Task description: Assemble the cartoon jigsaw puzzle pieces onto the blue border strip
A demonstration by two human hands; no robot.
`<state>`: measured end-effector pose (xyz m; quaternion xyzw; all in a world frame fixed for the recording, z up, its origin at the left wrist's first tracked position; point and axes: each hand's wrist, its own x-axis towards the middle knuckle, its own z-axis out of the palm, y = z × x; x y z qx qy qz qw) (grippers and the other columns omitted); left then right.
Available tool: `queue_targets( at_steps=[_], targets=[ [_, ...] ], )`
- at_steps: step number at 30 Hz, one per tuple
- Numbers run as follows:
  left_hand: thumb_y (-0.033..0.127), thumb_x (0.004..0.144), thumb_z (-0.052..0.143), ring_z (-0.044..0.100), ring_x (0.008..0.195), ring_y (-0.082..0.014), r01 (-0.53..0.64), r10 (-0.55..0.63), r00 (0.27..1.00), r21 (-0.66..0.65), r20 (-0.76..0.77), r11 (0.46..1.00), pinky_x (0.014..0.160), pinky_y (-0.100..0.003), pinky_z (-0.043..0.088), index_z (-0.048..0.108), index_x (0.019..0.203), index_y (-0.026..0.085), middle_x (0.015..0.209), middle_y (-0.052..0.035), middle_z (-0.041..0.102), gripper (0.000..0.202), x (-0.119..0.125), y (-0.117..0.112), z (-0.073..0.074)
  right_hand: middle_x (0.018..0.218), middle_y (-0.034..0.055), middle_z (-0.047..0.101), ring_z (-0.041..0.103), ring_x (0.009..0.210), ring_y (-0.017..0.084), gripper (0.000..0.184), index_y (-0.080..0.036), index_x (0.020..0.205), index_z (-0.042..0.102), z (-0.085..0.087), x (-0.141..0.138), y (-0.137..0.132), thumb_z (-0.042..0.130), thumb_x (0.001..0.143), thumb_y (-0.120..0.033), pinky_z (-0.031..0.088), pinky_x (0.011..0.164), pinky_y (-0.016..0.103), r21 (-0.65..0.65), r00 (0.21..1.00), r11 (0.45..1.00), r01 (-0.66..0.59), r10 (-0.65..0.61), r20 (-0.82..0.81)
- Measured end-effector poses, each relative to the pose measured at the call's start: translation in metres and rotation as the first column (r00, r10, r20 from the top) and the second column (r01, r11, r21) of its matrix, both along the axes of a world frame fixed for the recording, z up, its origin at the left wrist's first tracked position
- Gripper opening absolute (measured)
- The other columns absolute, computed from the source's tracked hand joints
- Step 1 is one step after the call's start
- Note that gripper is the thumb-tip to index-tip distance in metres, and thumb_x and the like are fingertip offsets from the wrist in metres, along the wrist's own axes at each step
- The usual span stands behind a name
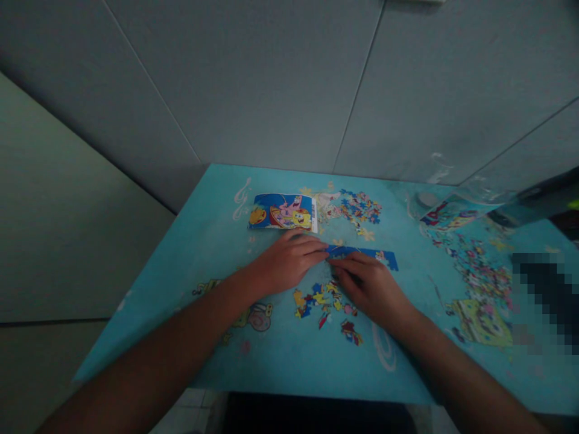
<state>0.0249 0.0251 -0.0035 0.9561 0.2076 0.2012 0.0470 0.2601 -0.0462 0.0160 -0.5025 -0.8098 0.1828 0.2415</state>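
A blue strip of joined jigsaw pieces (pixel 362 251) lies across the middle of the table, with a bit of a figure near its right end. At its left end, the fingers of my left hand (pixel 294 259) are closed together with their tips on the strip. My right hand (pixel 367 278) is closed at the strip's lower edge, index finger and thumb near the left fingertips. Whatever small part sits between the fingertips is hidden. Just below my hands are loose jigsaw pieces (pixel 319 295), mostly yellow, blue and red.
A printed cartoon sheet (pixel 284 212) lies behind my left hand. Beside it is a pile of blue and pink pieces (pixel 360 207). More pieces (pixel 484 271) spread at the right, by a clear plastic container (pixel 456 208). The turquoise table (pixel 181 253) meets a grey wall (pixel 271 90).
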Motion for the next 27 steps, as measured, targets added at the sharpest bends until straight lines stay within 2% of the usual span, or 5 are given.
queue_targets(
  at_steps=[7,15,19,24,27],
  targets=[
    [0.015,0.100,0.052,0.056,0.130,-0.0227,-0.003,0.002,1.000,-0.012,-0.023,1.000,0.117,-0.050,0.034,0.061,0.133,0.020,0.139,-0.0082,0.063,0.034,0.001,0.000,-0.001,0.098,0.0081,0.069,0.065,0.084,0.020,0.031,-0.021,0.120,0.075,0.005,0.003,0.001,0.055,0.097,-0.017,0.053,0.079,0.036,-0.012,0.996,0.999,-0.042,0.043,0.079],
    [0.015,0.101,0.050,0.056,0.129,-0.0232,0.002,-0.001,0.999,0.019,-0.048,1.000,0.117,-0.050,0.032,0.060,0.133,0.017,0.138,-0.0093,0.063,0.034,0.001,-0.002,0.002,0.093,0.0083,0.067,0.064,0.082,0.021,0.032,-0.019,0.123,0.074,0.004,0.004,0.001,0.054,0.098,-0.019,0.053,0.078,0.036,-0.001,0.992,0.999,-0.047,0.047,0.117],
    [0.015,0.100,0.052,0.055,0.130,-0.0232,0.000,0.001,0.999,0.019,-0.051,1.000,0.117,-0.050,0.033,0.062,0.132,0.019,0.139,-0.0097,0.062,0.034,0.000,-0.001,-0.001,0.092,0.0069,0.070,0.065,0.079,0.019,0.032,-0.022,0.122,0.075,0.006,0.008,0.004,0.053,0.099,-0.022,0.052,0.074,0.033,-0.061,0.999,0.997,-0.042,0.043,0.019],
    [0.017,0.101,0.051,0.054,0.131,-0.0240,0.007,-0.006,0.998,0.028,-0.055,1.000,0.117,-0.051,0.032,0.061,0.135,0.020,0.139,-0.0104,0.062,0.035,-0.002,0.001,-0.003,0.096,0.0048,0.076,0.066,0.076,0.019,0.030,-0.022,0.119,0.076,0.015,0.020,0.008,0.056,0.099,-0.033,0.052,0.067,0.031,-0.187,0.983,0.981,0.053,-0.084,-0.163],
    [0.018,0.102,0.050,0.054,0.132,-0.0243,0.013,-0.011,0.998,0.037,-0.062,0.999,0.118,-0.052,0.030,0.061,0.135,0.020,0.140,-0.0099,0.062,0.035,-0.002,0.001,-0.002,0.099,0.0055,0.077,0.067,0.082,0.019,0.026,-0.022,0.112,0.078,0.022,0.027,0.009,0.061,0.097,-0.035,0.052,0.072,0.032,-0.169,0.955,0.980,0.107,-0.149,-0.255]
  ],
)
